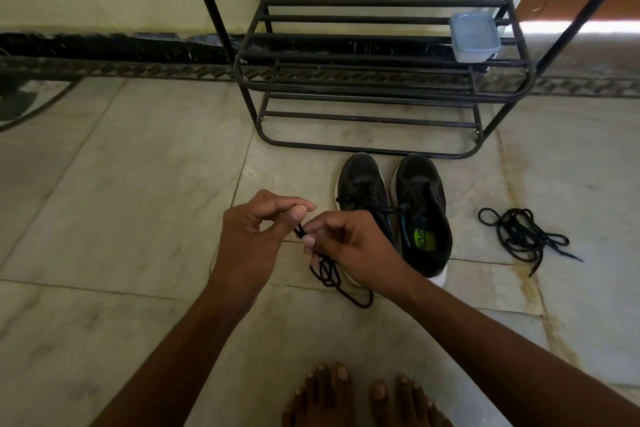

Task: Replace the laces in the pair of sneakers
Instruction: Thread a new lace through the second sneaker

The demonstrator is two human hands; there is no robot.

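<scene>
Both hands at frame center, each grip clamped on one black lace (327, 274): left hand (252, 236) and right hand (353, 246) pinch its end between thumb and fingers; the rest dangles to the floor (121, 218) in loops. Two black sneakers (394, 211) sit side by side just right of the hands, below a black metal rack (381, 55). Second loose lace (523, 236) lies tangled at right. Blue-lidded container (474, 36) on the rack, upper right.

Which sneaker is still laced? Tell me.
The left sneaker is laced: black lace crisscrosses its eyelets. The right sneaker is unlaced, its tongue area open down to the green insole.
</scene>
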